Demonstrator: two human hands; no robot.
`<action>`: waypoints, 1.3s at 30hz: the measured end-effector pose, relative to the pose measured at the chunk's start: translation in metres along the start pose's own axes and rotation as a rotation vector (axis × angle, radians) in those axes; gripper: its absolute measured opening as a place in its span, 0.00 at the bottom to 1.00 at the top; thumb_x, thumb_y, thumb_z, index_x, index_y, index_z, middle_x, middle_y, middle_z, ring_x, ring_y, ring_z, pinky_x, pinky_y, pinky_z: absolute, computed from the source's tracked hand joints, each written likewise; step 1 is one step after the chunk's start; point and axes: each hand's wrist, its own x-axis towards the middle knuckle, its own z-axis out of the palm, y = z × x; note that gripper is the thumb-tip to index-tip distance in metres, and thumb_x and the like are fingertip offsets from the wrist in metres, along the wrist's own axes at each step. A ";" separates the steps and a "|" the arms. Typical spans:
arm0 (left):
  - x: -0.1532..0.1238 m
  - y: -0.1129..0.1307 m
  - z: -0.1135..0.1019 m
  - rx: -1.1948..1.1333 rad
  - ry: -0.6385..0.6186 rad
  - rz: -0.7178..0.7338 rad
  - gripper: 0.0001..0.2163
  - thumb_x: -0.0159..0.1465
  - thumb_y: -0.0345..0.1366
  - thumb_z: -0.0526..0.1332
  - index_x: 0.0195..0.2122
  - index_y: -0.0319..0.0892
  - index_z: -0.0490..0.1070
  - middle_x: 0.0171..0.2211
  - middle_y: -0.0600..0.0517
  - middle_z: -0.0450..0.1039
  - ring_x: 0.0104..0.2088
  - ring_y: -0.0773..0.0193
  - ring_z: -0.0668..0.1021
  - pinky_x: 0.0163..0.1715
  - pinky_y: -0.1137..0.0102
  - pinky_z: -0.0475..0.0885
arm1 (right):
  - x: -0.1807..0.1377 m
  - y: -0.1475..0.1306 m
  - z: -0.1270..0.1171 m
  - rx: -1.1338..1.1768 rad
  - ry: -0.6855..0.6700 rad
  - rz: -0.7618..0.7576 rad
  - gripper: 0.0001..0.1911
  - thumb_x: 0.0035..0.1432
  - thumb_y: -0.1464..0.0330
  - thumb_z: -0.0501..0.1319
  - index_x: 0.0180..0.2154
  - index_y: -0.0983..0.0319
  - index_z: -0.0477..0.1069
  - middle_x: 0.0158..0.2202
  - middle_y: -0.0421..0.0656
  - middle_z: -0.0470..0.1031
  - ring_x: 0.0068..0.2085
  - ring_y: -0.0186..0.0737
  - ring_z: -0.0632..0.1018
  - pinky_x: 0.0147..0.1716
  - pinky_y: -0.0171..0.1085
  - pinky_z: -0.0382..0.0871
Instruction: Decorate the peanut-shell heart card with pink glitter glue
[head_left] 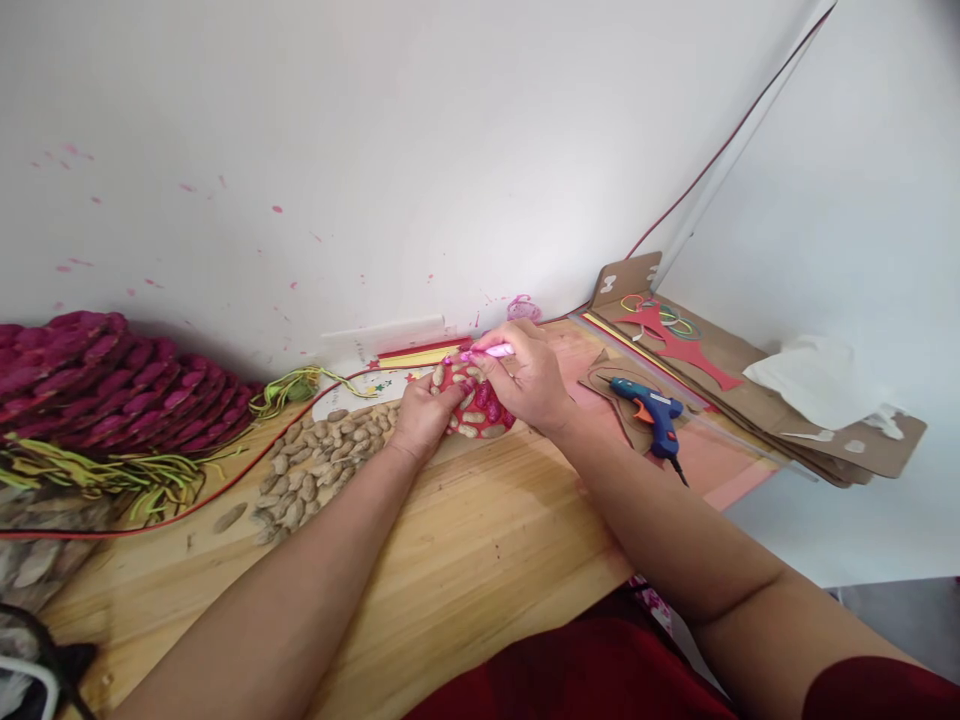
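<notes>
My left hand grips the left edge of a red piece covered with peanuts. Some peanuts on its right side are painted magenta; the others keep their pale tan shells. Between the fingers of my right hand is a slim white-and-pink tool, its pink tip at the piece's upper edge. Whether it is a brush or a marker I cannot tell. Just left of my left hand lies a heap of loose peanuts on the wooden table.
Stacked magenta peanut-covered pieces stand at the left, with yellow-green yarn. A red-black cord crosses the table. At right lie a blue glue gun, cardboard, red cut-outs and white tissue. The white wall borders the back.
</notes>
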 end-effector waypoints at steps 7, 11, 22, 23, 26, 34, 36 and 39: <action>0.001 -0.001 -0.001 0.011 0.002 -0.021 0.23 0.44 0.49 0.80 0.35 0.40 0.78 0.25 0.51 0.80 0.19 0.64 0.75 0.19 0.71 0.68 | 0.000 0.007 0.000 0.065 0.078 0.037 0.04 0.66 0.64 0.65 0.38 0.57 0.75 0.38 0.43 0.82 0.43 0.44 0.79 0.48 0.46 0.71; 0.001 -0.001 0.000 -0.010 -0.005 -0.016 0.23 0.43 0.49 0.80 0.32 0.40 0.78 0.23 0.52 0.79 0.17 0.66 0.73 0.17 0.72 0.66 | 0.001 0.011 0.002 0.134 0.084 0.072 0.04 0.66 0.64 0.65 0.38 0.57 0.74 0.38 0.42 0.81 0.42 0.43 0.79 0.48 0.46 0.72; -0.001 0.002 0.003 -0.074 -0.007 -0.017 0.24 0.40 0.48 0.82 0.32 0.40 0.77 0.23 0.52 0.80 0.17 0.65 0.75 0.18 0.72 0.69 | 0.001 0.015 0.004 0.187 0.103 0.115 0.05 0.65 0.63 0.65 0.38 0.57 0.73 0.37 0.41 0.80 0.42 0.42 0.78 0.49 0.45 0.72; -0.001 0.002 0.003 -0.075 -0.001 -0.019 0.24 0.39 0.48 0.82 0.31 0.40 0.77 0.23 0.52 0.79 0.17 0.65 0.75 0.17 0.72 0.68 | 0.001 0.016 0.004 0.187 0.116 0.118 0.05 0.65 0.64 0.65 0.38 0.57 0.73 0.37 0.41 0.80 0.43 0.42 0.78 0.49 0.45 0.72; -0.001 0.003 0.004 -0.069 0.008 -0.017 0.25 0.38 0.49 0.82 0.31 0.40 0.78 0.22 0.52 0.79 0.17 0.65 0.74 0.16 0.73 0.66 | 0.002 0.017 0.003 0.219 0.147 0.138 0.05 0.66 0.63 0.64 0.38 0.57 0.72 0.38 0.41 0.80 0.43 0.42 0.79 0.48 0.44 0.72; -0.003 0.007 0.007 -0.088 0.012 -0.011 0.27 0.37 0.49 0.83 0.32 0.40 0.78 0.23 0.53 0.79 0.20 0.62 0.77 0.22 0.69 0.72 | 0.002 0.014 0.004 0.183 0.133 0.122 0.05 0.66 0.63 0.64 0.38 0.57 0.72 0.37 0.41 0.80 0.43 0.43 0.79 0.49 0.46 0.72; -0.003 0.006 0.006 -0.063 0.012 -0.014 0.26 0.38 0.50 0.82 0.32 0.40 0.77 0.22 0.53 0.77 0.19 0.63 0.76 0.19 0.71 0.69 | 0.002 0.013 0.003 0.206 0.152 0.138 0.05 0.67 0.63 0.64 0.38 0.57 0.72 0.38 0.42 0.80 0.44 0.42 0.79 0.50 0.45 0.72; -0.002 0.004 0.004 -0.045 0.001 -0.007 0.25 0.41 0.50 0.81 0.33 0.40 0.78 0.24 0.52 0.79 0.19 0.64 0.76 0.18 0.71 0.68 | 0.002 0.010 0.003 0.227 0.112 0.135 0.05 0.67 0.63 0.64 0.38 0.57 0.72 0.38 0.42 0.80 0.43 0.42 0.80 0.49 0.45 0.73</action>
